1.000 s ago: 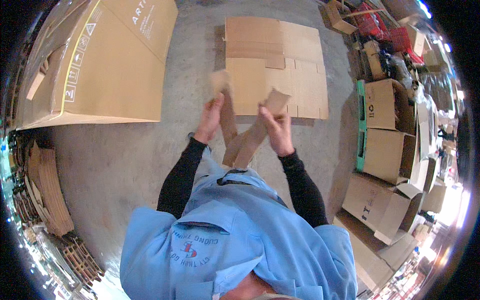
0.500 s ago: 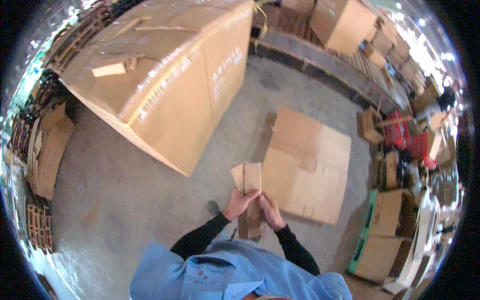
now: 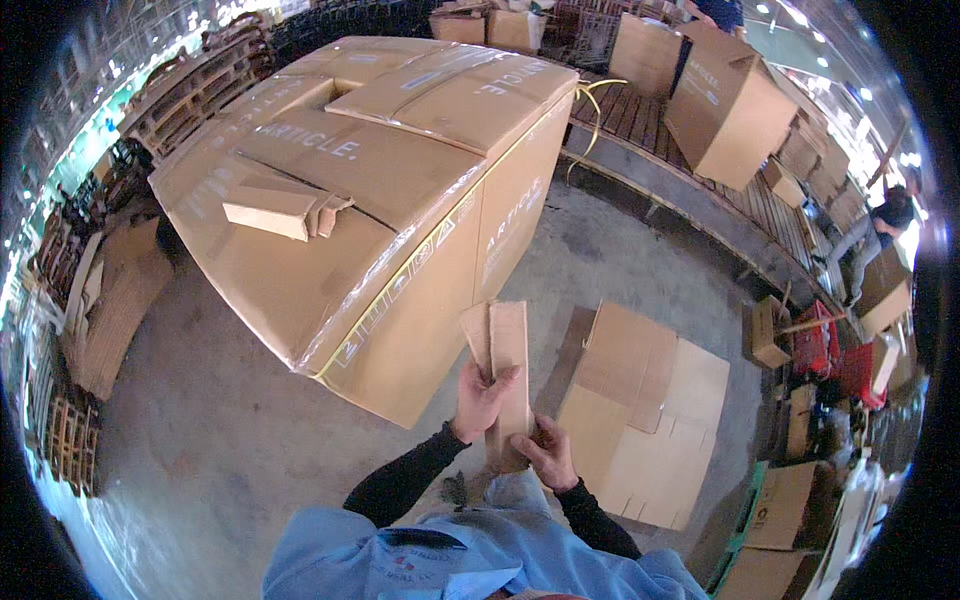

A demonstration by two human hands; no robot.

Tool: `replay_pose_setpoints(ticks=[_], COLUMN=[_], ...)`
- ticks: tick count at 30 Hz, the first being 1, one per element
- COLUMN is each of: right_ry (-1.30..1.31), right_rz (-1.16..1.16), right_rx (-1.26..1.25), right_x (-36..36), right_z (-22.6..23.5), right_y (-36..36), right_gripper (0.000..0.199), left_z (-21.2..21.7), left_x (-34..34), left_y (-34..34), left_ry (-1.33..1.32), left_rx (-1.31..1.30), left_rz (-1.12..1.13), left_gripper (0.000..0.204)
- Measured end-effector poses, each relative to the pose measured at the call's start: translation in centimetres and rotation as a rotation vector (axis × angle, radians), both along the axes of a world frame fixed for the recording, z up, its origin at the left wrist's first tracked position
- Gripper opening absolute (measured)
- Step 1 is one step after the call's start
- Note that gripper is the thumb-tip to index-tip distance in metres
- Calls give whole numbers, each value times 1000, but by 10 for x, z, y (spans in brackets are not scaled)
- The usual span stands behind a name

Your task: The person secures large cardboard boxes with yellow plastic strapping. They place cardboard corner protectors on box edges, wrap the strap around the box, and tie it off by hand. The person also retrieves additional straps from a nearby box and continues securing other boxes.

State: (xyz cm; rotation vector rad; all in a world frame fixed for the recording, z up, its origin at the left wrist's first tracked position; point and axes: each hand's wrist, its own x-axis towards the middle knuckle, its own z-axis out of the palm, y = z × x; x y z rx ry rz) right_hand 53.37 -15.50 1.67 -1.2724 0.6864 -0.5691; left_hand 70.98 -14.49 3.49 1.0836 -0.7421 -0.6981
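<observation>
A long, narrow folded cardboard piece, its upper end split into two flaps, stands in front of my body. My left hand is closed round its left side, with the thumb across its front. Lower down, my right hand grips the right edge, its thumb on the front and its fingers partly hidden. Beyond the hands rises a very large brown carton bound with yellow strap. On that carton's top lies another small folded cardboard piece.
Flattened cardboard sheets lie on the grey floor to the right. A slatted platform at the back carries a tall carton. Wooden pallets stand far left, and red crates far right. Another person is at the right rim.
My view has tilted up, so the large carton and floor sheets sit lower in the picture. My right hand has moved down the cardboard piece, and more of its length shows.
</observation>
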Motion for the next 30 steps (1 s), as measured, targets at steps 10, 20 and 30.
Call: replay_pose_setpoints(ticks=[10,20,30], right_ry=[-123,-271,-32], right_rz=[-139,301,479], right_rx=[-242,-356,-1106], right_x=[86,279,532], right_z=[46,144,183], right_y=[-244,-356,-302], right_gripper=[27,51,78], left_z=[94,132,120], left_x=[115,240,242], left_y=[-8,25,34], left_ry=[-1045,-1030,-874], left_rx=[-25,721,636], left_rz=[714,1261,1090], left_gripper=[49,60,62])
